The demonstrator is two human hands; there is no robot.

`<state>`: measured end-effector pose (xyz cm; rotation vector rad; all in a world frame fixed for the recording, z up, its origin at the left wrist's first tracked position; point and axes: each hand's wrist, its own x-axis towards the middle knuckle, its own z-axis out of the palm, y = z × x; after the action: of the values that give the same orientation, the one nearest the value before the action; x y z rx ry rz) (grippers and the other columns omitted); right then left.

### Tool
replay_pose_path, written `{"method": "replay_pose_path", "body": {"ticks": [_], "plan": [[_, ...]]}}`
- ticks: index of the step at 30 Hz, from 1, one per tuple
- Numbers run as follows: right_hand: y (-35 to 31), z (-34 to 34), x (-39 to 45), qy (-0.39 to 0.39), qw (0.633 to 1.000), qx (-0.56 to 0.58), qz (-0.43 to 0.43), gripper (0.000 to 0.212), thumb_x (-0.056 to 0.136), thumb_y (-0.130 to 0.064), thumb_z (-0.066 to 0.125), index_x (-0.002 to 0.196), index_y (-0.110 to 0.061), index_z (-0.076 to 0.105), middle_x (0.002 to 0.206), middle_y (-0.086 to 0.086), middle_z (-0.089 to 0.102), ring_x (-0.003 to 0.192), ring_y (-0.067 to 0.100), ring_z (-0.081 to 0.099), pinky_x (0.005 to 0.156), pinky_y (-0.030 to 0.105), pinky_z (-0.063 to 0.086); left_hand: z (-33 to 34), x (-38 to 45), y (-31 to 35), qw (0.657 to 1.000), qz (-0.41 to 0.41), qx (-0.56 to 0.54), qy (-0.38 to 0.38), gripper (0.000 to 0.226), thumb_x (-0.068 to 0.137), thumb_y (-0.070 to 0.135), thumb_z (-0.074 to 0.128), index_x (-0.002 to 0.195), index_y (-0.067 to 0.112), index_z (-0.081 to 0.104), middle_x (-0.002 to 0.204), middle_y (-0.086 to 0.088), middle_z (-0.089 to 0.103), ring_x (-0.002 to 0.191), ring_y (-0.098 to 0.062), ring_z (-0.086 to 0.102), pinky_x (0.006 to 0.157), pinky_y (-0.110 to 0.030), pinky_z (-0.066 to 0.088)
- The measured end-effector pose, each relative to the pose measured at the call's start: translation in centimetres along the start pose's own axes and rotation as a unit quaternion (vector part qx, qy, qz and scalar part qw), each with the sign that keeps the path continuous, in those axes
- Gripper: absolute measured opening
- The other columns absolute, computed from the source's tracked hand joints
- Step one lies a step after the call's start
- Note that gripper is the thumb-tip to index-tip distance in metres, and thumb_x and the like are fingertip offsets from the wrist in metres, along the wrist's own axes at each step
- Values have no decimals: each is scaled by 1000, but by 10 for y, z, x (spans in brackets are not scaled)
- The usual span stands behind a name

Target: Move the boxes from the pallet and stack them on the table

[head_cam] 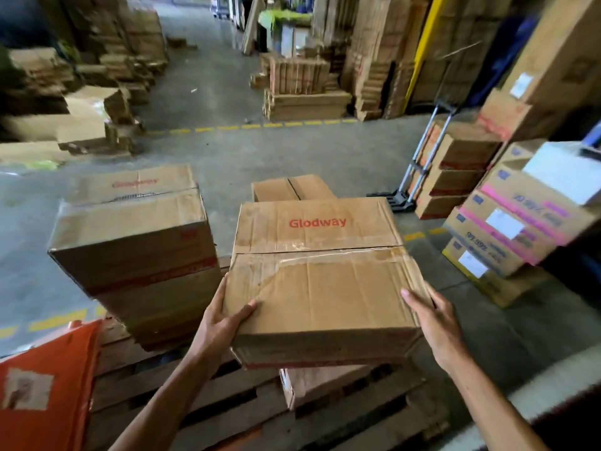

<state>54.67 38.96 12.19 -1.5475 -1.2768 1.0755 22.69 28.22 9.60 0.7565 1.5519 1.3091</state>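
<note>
A brown cardboard box [320, 271] marked "Glodway" in red is held above the wooden pallet [208, 398]. My left hand [224, 323] grips its near left corner, thumb on top. My right hand [437, 323] presses flat against its right side. Under it lies another box [312, 384] on the pallet, and one more [291, 187] shows behind it. On the left of the pallet stands a stack of two Glodway boxes [136, 242]. The table is not clearly in view.
An orange sheet [45, 385] covers the near left corner. On the right lean stacked cartons with pink stripes [517, 222], and a folding hand trolley [419, 167] stands beside more boxes. A pale ledge [536, 385] runs at the near right. Grey concrete floor stretches ahead.
</note>
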Motion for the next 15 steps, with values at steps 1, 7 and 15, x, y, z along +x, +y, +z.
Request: {"method": "replay_pose_path", "body": {"ticks": [1, 7, 15], "plan": [[-13, -3, -25, 14, 1000, 6, -24, 46, 84, -27, 69, 125, -8, 61, 121, 6, 65, 110, 17, 59, 97, 32, 45, -13, -14, 12, 999, 33, 2, -13, 105, 59, 57, 80, 146, 47, 23, 137, 5, 46, 109, -15, 59, 85, -37, 56], [-88, -42, -190, 132, 978, 81, -143, 15, 88, -14, 63, 98, -24, 68, 81, -24, 72, 80, -8, 64, 72, 6, 48, -57, -97, 74, 982, 146, -15, -120, 84, 60, 61, 79, 129, 68, 32, 141, 8, 43, 123, -21, 51, 94, -51, 51], [-146, -165, -409, 317, 917, 43, -238, 17, 89, -14, 63, 102, -24, 67, 88, -26, 72, 88, -5, 64, 77, 9, 47, -6, -246, 136, 926, 239, -56, -287, 96, 59, 53, 81, 142, 48, 33, 139, 7, 50, 118, -14, 57, 95, -38, 51]]}}
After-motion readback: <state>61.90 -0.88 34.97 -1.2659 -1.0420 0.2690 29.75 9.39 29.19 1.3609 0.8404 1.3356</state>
